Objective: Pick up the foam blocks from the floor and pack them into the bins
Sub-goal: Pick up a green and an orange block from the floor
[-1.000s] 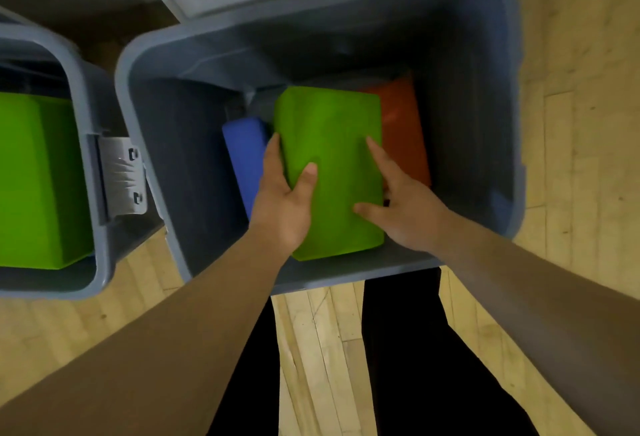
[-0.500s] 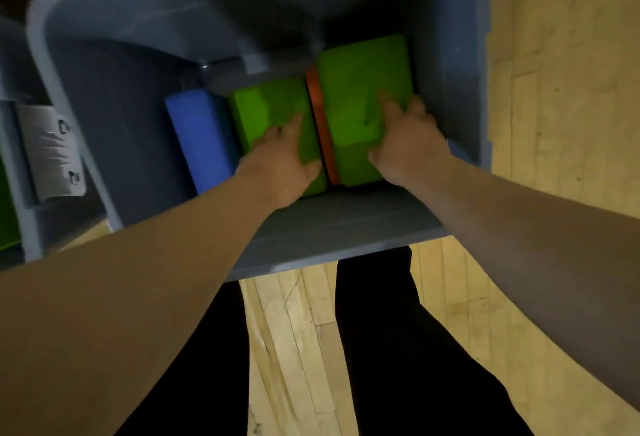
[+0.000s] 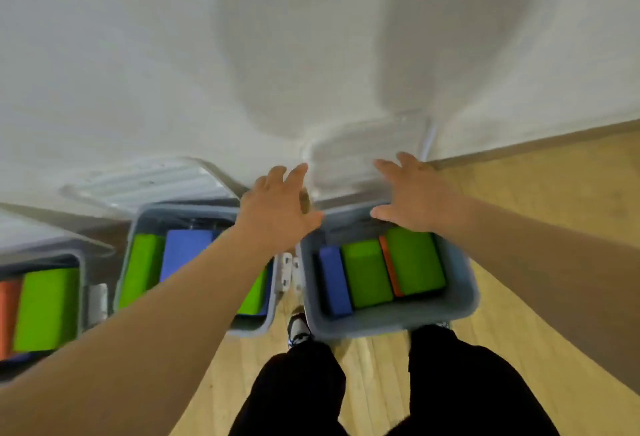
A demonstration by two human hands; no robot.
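Pale wood flooring point(image 3: 554, 228) meets a white wall point(image 3: 138, 55), where three grey bins point(image 3: 152, 209) stand in a row, packed with foam blocks point(image 3: 367, 273). Above the right bin point(image 3: 398, 323), the left hand point(image 3: 277, 207) and right hand point(image 3: 412, 193) hover empty, fingers spread.

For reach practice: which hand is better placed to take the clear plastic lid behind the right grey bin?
Right, probably: the right hand overlaps the clear plastic lid; the left hand only nears its left edge.

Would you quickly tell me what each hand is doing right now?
Left hand: open, fingers spread, holding nothing.
Right hand: open, fingers spread, holding nothing.
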